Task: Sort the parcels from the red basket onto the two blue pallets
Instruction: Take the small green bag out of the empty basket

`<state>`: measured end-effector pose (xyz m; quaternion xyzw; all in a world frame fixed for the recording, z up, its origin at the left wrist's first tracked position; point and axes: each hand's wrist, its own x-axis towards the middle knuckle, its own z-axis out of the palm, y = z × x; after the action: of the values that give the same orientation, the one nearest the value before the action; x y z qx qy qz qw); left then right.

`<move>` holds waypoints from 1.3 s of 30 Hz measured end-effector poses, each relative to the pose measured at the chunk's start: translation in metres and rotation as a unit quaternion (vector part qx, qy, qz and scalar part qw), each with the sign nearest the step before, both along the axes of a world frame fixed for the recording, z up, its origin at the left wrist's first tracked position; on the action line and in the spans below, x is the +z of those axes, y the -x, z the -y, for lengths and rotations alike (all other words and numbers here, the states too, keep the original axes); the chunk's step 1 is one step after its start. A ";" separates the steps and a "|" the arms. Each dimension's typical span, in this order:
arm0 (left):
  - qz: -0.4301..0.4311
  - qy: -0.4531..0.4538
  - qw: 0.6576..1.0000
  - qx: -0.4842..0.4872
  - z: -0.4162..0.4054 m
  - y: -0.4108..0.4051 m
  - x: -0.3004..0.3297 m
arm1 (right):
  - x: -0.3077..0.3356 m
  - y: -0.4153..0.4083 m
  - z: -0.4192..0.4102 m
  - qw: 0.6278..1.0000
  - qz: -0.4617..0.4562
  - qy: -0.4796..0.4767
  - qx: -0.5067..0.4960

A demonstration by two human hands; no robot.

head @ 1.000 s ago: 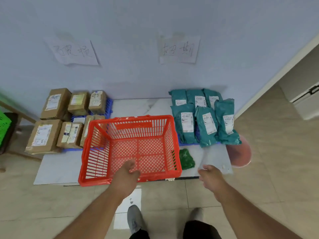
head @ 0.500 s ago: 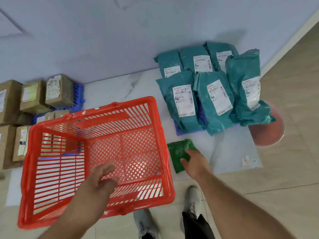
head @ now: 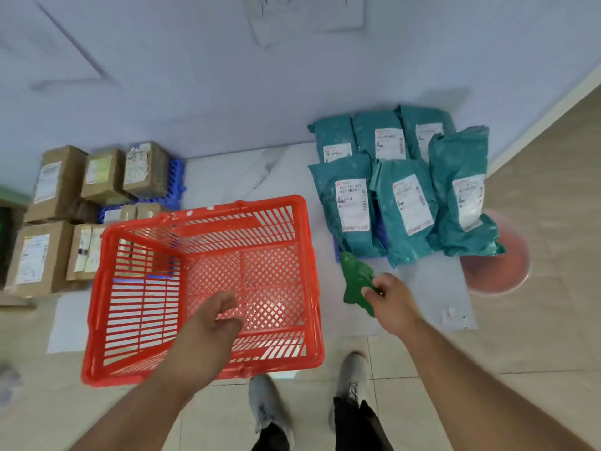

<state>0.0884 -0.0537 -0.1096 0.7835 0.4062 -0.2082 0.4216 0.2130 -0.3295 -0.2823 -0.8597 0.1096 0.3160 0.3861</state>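
We found the right hand (head: 392,301) pinched on a small green bag (head: 356,283), which it held lifted at the near edge of the teal mailers. The left hand (head: 208,327) hovered over the near side of the red basket (head: 136,320), its fingers loosely curled and gripping nothing. The basket stood on the floor between the two stacks, and we saw no parcel inside it. To its right, six teal mailer parcels (head: 403,203) lay in two overlapping rows on a blue pallet (head: 336,247), of which only an edge showed. To its left, brown cardboard boxes (head: 100,177) sat on the other blue pallet (head: 177,177) against the wall. A round reddish basin (head: 500,271) lay partly under the rightmost mailer. Grey shoes (head: 268,408) stood on the tiled floor below the basket.
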 end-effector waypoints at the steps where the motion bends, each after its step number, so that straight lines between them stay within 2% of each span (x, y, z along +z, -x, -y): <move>1: 0.004 0.004 1.000 -0.001 -0.003 0.002 0.010 | 0.029 0.001 0.003 1.000 0.005 -0.020 -0.005; 4: 0.020 0.010 1.000 0.012 -0.018 0.008 0.036 | 0.113 0.004 -0.003 0.992 0.009 -0.114 -0.044; 6: 0.021 0.008 1.000 0.018 -0.035 0.015 0.046 | 0.153 0.008 -0.015 0.970 -0.020 -0.213 -0.118; 8: 0.039 0.014 0.999 0.025 -0.055 0.024 0.054 | 0.184 0.011 -0.034 0.907 -0.080 -0.350 -0.218; 10: 0.039 0.013 0.999 0.031 -0.079 0.032 0.056 | 0.212 0.016 -0.061 0.844 -0.133 -0.445 -0.268; 11: 0.035 0.013 0.999 0.033 -0.092 0.034 0.055 | 0.223 0.019 -0.075 0.824 -0.150 -0.474 -0.271; 13: 0.038 0.017 0.999 0.035 -0.122 0.036 0.048 | 0.231 0.025 -0.104 0.809 -0.163 -0.497 -0.267; 15: 0.041 0.014 0.999 0.029 -0.152 0.032 0.041 | 0.226 0.032 -0.132 0.825 -0.174 -0.473 -0.255; 20: 0.052 0.003 0.996 -0.067 -0.222 0.007 0.018 | 0.201 0.039 -0.208 0.933 -0.079 -0.269 -0.224; 22: 0.064 -0.052 0.989 -0.119 -0.244 -0.004 0.009 | 0.193 0.037 -0.236 0.963 -0.027 -0.182 -0.196; 25: 0.071 -0.148 0.959 -0.230 -0.272 -0.021 -0.009 | 0.190 0.027 -0.272 0.988 0.056 -0.078 -0.123; 29: 0.044 -0.242 0.917 -0.315 -0.300 -0.042 -0.047 | 0.186 -0.006 -0.311 0.984 0.180 0.011 -0.006; 32: 0.041 -0.268 0.891 -0.365 -0.309 -0.048 -0.073 | 0.153 -0.031 -0.332 0.956 0.252 0.076 0.131; 36: 0.063 -0.282 0.883 -0.371 -0.312 -0.040 -0.097 | 0.099 -0.034 -0.358 0.903 0.212 0.212 0.308; 39: 0.052 -0.275 0.884 -0.375 -0.312 -0.037 -0.101 | 0.087 -0.021 -0.372 0.904 0.221 0.226 0.288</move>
<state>0.1259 0.2582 -0.2107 0.9716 0.1007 -0.1894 0.1004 0.2343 0.0427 -0.1957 -0.9658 -0.1624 0.1817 0.0883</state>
